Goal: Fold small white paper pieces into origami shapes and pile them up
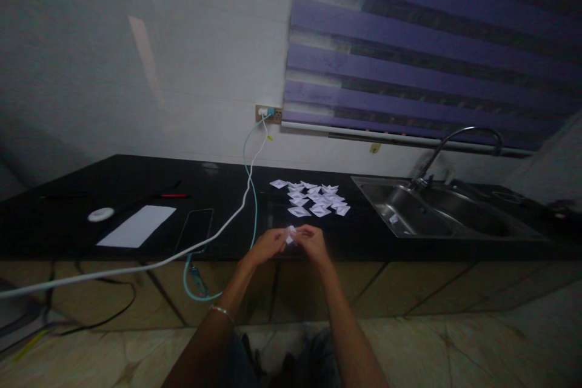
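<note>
A small piece of folded white paper (290, 234) is pinched between my two hands, just above the front edge of the black countertop. My left hand (270, 244) grips it from the left side, fingers closed. From the other side, my right hand (311, 240) holds it with thumb and fingertips. The paper's exact folds are too small and dim to make out. Beyond my hands lies a group of several folded white paper boats (318, 197), set close together in rough rows.
Left on the counter (236, 194) are a white paper sheet (137, 227), a phone (195, 229), a white round object (100, 214) and a red-and-black pen or cutter (174, 196). A white cable (227, 227) crosses in front. At right is a steel sink (400, 218) with a faucet (436, 154).
</note>
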`<state>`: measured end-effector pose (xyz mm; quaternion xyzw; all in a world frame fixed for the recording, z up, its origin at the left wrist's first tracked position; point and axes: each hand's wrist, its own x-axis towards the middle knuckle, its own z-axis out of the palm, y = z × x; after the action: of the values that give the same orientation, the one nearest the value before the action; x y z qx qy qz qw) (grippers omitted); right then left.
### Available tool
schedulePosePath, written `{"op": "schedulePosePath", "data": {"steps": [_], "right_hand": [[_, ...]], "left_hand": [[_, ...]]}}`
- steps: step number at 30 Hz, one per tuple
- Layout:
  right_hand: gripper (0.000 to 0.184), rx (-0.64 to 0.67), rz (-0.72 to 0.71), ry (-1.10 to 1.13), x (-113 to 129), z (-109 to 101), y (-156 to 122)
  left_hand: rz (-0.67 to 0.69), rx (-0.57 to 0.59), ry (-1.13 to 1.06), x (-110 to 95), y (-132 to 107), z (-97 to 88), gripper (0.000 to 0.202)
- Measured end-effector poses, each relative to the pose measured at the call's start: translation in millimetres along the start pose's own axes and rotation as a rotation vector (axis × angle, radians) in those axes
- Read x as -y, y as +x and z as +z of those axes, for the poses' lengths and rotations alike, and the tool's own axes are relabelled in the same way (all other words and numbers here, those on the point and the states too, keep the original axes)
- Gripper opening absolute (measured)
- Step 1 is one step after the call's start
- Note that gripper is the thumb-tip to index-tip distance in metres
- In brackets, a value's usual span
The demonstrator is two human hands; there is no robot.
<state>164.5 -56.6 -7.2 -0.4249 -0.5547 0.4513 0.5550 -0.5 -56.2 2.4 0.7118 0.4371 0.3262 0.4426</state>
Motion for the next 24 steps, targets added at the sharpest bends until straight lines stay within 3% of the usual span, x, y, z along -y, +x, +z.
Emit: {"op": "schedulePosePath", "data": {"steps": [4, 11, 24], "right_hand": [[0.028, 0.029, -0.017, -0.051, -1, -2, 1], [0.029, 0.049, -0.033, -0.069, 1, -2, 1], [0.03, -0.093, -0.061, -0.087, 2, 11, -4]], "left_hand": [[0.087, -0.062, 0.038, -4, -1, 1.3, 0.05], [0.099, -0.044, -0.036, -1, -3, -1.0, 0.048], [0.163, -0.154, -0.001, -4, 5, 0.6, 0.045]]}}
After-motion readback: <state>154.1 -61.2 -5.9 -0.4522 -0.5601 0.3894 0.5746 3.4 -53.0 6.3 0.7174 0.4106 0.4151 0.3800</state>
